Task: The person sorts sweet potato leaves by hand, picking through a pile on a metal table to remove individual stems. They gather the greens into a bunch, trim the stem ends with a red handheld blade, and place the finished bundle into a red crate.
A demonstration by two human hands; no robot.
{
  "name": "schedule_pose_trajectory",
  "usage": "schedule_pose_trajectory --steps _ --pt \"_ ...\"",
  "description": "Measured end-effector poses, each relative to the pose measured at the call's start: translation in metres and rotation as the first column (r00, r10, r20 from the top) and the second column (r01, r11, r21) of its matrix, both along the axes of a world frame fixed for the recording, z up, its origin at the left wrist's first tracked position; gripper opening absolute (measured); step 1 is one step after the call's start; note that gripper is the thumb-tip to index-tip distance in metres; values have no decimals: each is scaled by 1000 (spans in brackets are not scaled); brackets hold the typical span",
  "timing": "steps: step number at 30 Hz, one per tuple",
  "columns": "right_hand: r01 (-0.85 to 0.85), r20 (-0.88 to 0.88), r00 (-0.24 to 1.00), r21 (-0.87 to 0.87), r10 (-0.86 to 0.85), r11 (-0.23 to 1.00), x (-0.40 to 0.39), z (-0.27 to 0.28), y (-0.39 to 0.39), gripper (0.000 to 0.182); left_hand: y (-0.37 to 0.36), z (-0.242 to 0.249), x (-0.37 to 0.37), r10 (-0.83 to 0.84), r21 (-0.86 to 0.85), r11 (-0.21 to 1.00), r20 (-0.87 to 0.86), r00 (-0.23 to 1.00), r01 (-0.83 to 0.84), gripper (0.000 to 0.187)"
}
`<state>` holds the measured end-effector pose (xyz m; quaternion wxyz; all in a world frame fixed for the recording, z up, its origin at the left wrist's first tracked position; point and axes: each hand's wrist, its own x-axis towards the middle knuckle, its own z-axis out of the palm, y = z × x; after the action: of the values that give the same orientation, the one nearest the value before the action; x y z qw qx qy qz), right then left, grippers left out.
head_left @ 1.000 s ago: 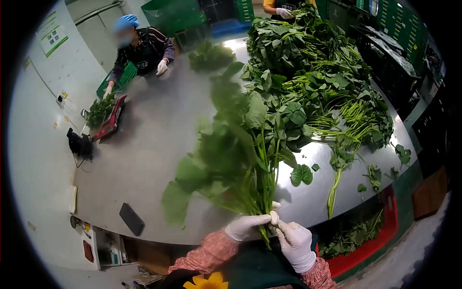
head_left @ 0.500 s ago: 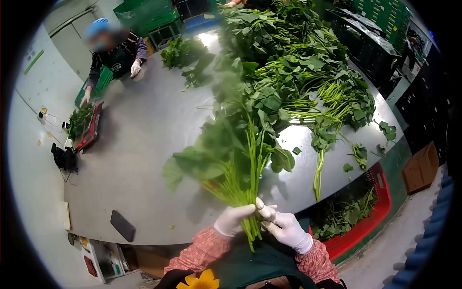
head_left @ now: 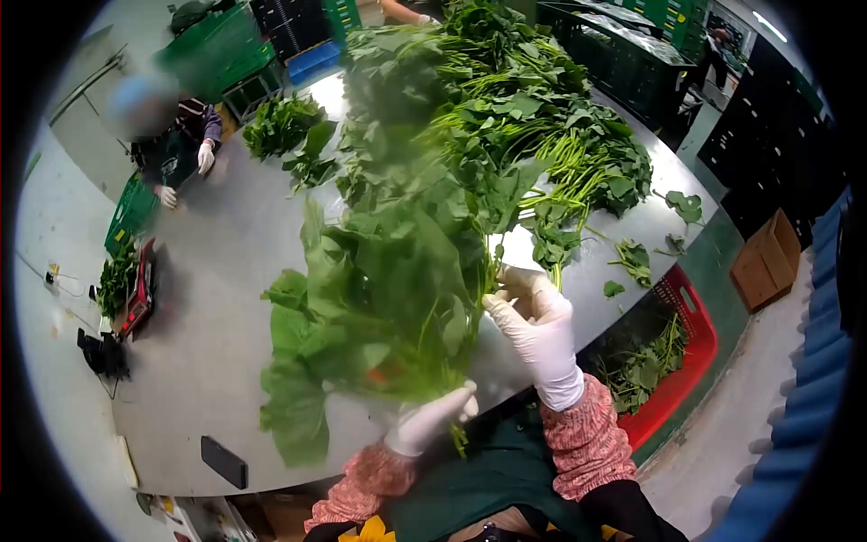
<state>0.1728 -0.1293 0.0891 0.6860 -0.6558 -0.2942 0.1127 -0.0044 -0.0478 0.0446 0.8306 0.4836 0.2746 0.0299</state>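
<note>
My left hand (head_left: 432, 423), in a white glove, is closed round the stems of a bunch of leafy greens (head_left: 370, 307). The broad leaves fan up and to the left above the tabletop, partly blurred, and a few stem ends poke out below the fist. My right hand (head_left: 540, 330), gloved too, is raised beside the bunch on its right side. Its thumb and fingertips pinch a thin green stem (head_left: 489, 275) at the edge of the bunch. Behind them, a large heap of the same greens (head_left: 578, 126) covers the far right of the metal table (head_left: 217, 361).
A red crate (head_left: 700, 334) with loose greens stands below the table's right edge. A phone (head_left: 224, 462) lies near the front left. Further back are a red scale (head_left: 140, 289) with greens and a small pile of greens (head_left: 282, 126). A co-worker (head_left: 172, 135) stands at far left.
My right hand has moved up from the stem ends to the bunch's right side. The bunch has tilted left in my left hand. The co-worker's hand has left the scale.
</note>
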Motion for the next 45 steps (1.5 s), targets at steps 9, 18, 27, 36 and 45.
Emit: schedule_pose_trajectory --steps 9,18,27,36,45 --pt "-147 -301 937 117 176 982 3 -16 -12 26 2 -12 -5 -80 6 997 -12 997 80 25" --pt "-95 -389 895 310 218 946 -9 -14 -7 31 2 -14 -12 -16 -135 990 66 998 25 19" --pt "117 -177 982 315 -63 942 0 -48 -11 15 0 -14 -13 -80 -169 981 96 992 96 20" --pt "462 -191 877 81 -442 883 60 -50 -86 20 8 -6 -8 183 -202 968 175 967 -147 13" --pt "237 86 970 -531 -226 813 34 -126 -110 16 5 -10 -4 211 -187 965 128 969 -185 14"
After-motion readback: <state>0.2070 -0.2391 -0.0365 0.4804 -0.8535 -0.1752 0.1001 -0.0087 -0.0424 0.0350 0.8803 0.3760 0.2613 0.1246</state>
